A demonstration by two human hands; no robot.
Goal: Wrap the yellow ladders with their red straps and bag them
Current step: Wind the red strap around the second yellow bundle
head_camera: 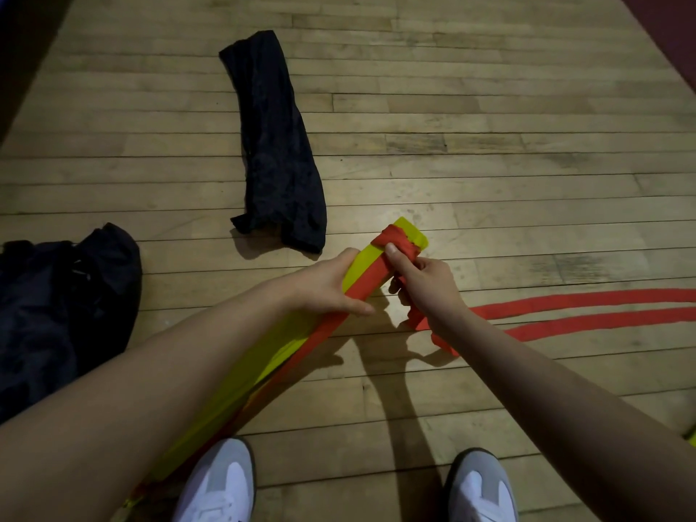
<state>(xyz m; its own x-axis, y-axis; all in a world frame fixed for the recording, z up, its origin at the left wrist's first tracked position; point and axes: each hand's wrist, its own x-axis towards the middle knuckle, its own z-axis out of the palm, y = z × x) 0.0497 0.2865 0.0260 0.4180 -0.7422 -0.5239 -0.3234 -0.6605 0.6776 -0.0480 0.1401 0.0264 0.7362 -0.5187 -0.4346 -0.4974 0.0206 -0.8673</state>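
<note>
A stacked bundle of yellow ladder rungs (367,263) slants from lower left up to the centre, above the floor. My left hand (331,286) grips the bundle around its middle. A red strap (395,241) is wound around the bundle's far end. My right hand (423,278) pinches that strap just beside the winding, thumb on top. The loose red strap (565,307) trails from my right hand across the floor to the right in two bands. A long black bag (275,145) lies flat on the floor beyond the bundle.
A heap of dark bags (64,307) sits at the left on the wooden floor (489,152). My two white-and-grey shoes (218,484) stand at the bottom edge. A bit of yellow (689,433) shows at the right edge.
</note>
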